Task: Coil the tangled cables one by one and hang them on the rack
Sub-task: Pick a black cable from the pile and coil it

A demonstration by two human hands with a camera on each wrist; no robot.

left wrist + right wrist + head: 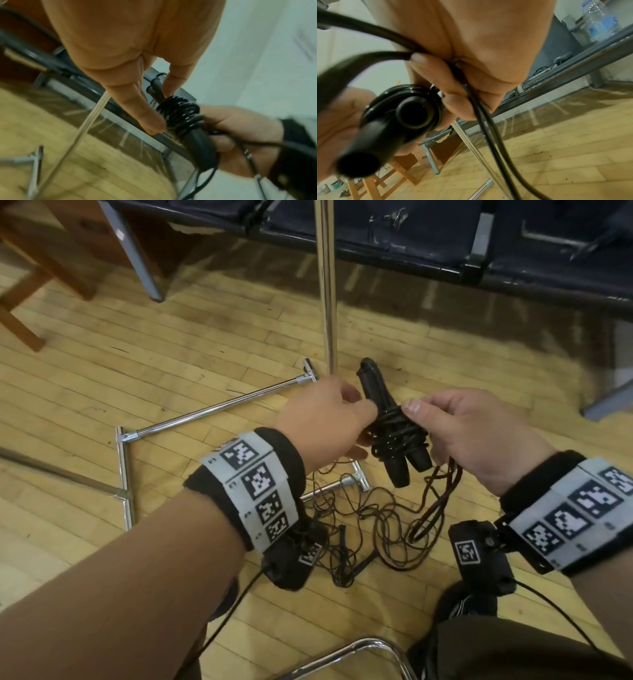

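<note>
**A:** What were the hands doing at that moment?

**B:** Both were on one bundle. The left hand had its thumb and fingers curled round the black cable, which was wound in tight turns about a pair of black handles. In the left wrist view the thumb tip pressed against the left side of the coil, and another finger touched the handles' far ends.

**A:** And the right hand?

**B:** The right hand clasped the same bundle from the right side, thumb on top of the windings. The right wrist view showed its fingers curled in, pinching loose strands of the cable against the palm, with the handles' round near ends just left of them.

**A:** So where did the bundle sit relative to the two grips?

**B:** Between them, held in the air above the floor. The handles stuck out beyond the hands both ways: their far ends past the fingertips, their near ends pointing down toward the person.

**A:** Anything below?

**B:** A tangle of thin dark cables lay on the wooden floor, near the chrome base bars of the rack. Its upright pole rose just beyond the left hand. Dark seats stood at the far side.
</note>
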